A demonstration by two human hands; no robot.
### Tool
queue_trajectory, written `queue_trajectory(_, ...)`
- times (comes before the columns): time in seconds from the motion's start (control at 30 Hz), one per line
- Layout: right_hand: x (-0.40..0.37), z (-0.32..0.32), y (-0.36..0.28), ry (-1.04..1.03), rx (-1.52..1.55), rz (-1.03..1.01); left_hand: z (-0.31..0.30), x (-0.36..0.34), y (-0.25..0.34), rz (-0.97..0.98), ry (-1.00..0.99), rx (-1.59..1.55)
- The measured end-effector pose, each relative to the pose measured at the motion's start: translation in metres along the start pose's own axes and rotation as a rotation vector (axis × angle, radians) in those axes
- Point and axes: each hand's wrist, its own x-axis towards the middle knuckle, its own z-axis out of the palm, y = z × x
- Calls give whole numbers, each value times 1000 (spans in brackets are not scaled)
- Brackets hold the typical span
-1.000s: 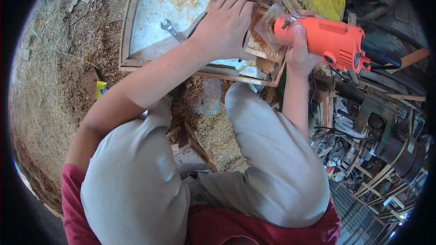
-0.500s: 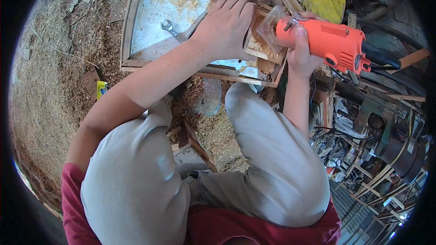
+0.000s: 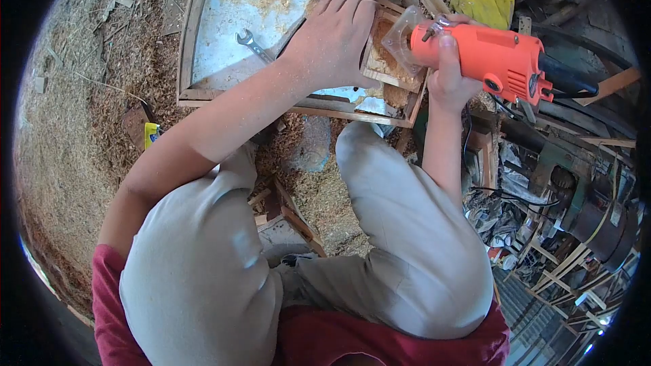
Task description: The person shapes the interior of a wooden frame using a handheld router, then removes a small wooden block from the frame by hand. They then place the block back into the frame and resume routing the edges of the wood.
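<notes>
Both hands are busy here! The right hand point(image 3: 451, 71) wraps the orange router point(image 3: 488, 61), its clear base point(image 3: 399, 39) over the right side of the wood block point(image 3: 390, 80). The left hand point(image 3: 336, 37) lies wide, thumb and fingers apart, at the block's left side; how hard it presses, I can't tell. The block sits in the frame's point(image 3: 187, 41) right end, 1 wrench point(image 3: 252, 45) lying left of it. This looks like the routing step; the next move calls for a level base and a steady block.
</notes>
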Motion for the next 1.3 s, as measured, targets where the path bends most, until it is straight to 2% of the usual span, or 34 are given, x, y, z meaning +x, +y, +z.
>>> queue_trajectory(0.57, 5, 0, -4, -40, 14, -7, -3, 1, 0, -25, -58, 28)
queue_trajectory(0.97, 3, -4, -5, 71, -101, -20, -1, 0, -1, -21, -56, 26)
queue_trajectory(1.3, 1, 2, -5, 38, -72, -9, -1, 0, 1, -25, -34, 7)
